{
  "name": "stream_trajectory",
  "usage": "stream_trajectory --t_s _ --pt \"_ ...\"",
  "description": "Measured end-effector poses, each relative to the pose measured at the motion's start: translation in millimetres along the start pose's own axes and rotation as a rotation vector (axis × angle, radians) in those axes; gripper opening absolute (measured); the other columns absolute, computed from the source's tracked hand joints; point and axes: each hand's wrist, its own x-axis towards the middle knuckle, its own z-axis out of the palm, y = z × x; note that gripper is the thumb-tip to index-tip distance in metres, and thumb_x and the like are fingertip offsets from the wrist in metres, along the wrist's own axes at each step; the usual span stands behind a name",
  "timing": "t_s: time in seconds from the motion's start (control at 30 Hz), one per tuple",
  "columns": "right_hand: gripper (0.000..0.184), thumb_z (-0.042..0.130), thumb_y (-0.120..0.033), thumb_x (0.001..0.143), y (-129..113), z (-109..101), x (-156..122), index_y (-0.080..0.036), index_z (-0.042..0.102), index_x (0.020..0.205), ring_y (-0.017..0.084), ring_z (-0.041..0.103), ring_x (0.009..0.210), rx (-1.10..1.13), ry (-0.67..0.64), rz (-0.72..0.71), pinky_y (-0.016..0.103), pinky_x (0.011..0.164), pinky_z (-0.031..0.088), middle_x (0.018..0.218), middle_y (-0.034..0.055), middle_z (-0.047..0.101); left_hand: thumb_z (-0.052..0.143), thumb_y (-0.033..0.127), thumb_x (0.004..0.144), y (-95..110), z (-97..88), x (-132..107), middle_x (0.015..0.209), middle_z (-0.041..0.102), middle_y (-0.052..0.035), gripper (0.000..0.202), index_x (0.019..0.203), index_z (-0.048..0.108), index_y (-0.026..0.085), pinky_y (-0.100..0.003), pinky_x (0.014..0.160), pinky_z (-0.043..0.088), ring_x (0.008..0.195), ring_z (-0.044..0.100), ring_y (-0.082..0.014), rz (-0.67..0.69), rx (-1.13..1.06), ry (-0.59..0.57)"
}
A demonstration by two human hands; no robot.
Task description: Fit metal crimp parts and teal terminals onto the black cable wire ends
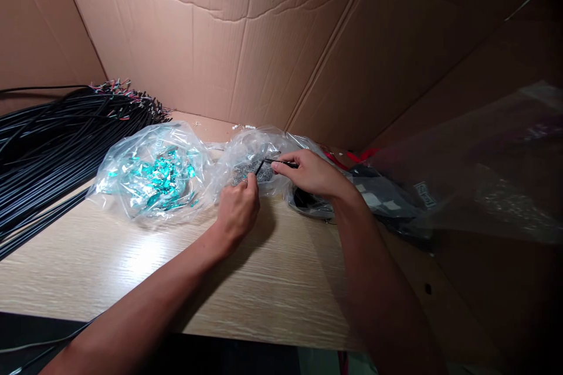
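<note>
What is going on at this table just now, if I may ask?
A person's left hand holds a thin black item, perhaps a cable end, while the right hand holds a slim dark item near its tip. Behind them is a clear bag of small grey pieces. A bag of shiny teal pieces and a bundle of black cables lie leftward.

The bare left forearm (153, 293) slants forward and inward to the left hand (237, 209), fingers curled, thumb uppermost. The right forearm (380, 263) angles inward; the right hand (310, 173) pinches thumb to fingertips, its lower fingers apparently tucked, though hard to see.
</note>
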Motion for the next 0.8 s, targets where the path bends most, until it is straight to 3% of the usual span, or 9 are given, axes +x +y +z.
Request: stream_trajectory --t_s 0.3,0.6,0.8 --pt "0.063 0.049 -0.059 0.104 -8 1 -2 -0.005 0.077 0.116 -0.011 0.028 0.073 -0.024 0.019 0.107 0.014 0.074 0.017 0.093 0.0033 0.060 0.045 0.008 0.107 2 1.2 -1 0.093 0.078 -0.0164 0.034 0.131 0.070 0.007 -0.032 0.065 0.051 0.083 0.080 -0.0274 0.000 0.041 -0.032" --pt "0.065 0.048 -0.059 0.103 -1 7 4 0.000 0.074 0.108 -0.010 0.024 0.072 0.013 0.048 0.052 0.013 0.074 0.012 0.081 0.0042 0.053 0.045 0.008 0.105 1 -1.0 0 0.093 0.078 -0.0180 0.031 0.124 0.070 0.008 -0.031 0.063 0.047 0.082 0.079 -0.0266 -0.007 0.016 -0.047" --pt "0.068 0.041 -0.062 0.105 9 3 2 -0.001 0.072 0.114 -0.010 0.028 0.074 0.033 0.066 0.022 0.012 0.074 0.016 0.087 0.0037 0.056 0.042 0.010 0.108 2 -8.6 2 0.097 0.079 -0.0204 0.028 0.118 0.068 0.010 -0.033 0.065 0.048 0.086 0.080 -0.0311 -0.027 -0.021 -0.098"
